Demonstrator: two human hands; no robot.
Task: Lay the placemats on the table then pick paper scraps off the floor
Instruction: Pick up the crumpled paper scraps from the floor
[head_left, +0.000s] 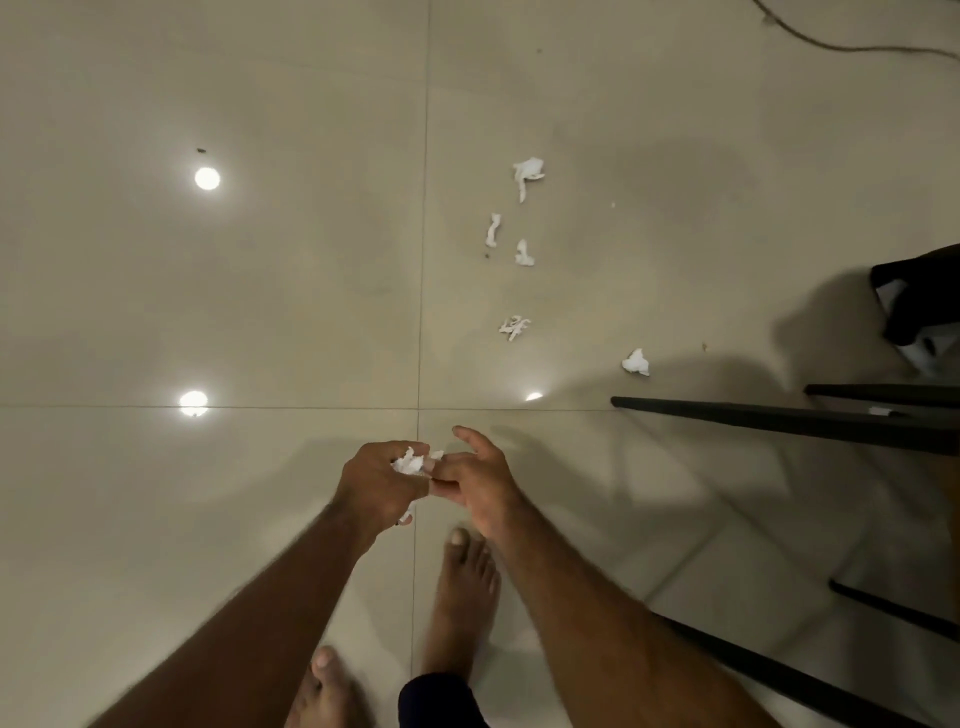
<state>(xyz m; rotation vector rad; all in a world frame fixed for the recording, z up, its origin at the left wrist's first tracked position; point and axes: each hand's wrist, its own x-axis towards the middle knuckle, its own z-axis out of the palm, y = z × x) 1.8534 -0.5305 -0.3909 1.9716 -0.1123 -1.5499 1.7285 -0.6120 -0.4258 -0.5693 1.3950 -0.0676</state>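
While your left hand (382, 486) grips a crumpled white wad of paper (408, 464), your right hand (475, 475) is slack-fingered just beside it; more torn white scraps (529, 174) lie scattered on the glossy tiled floor (260, 286) ahead.

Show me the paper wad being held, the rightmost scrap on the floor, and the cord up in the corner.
Paper wad (408, 463): head view, its crumpled middle.
Rightmost scrap (636, 362): head view, its centre.
Cord (831, 47): head view, midway along its curve.
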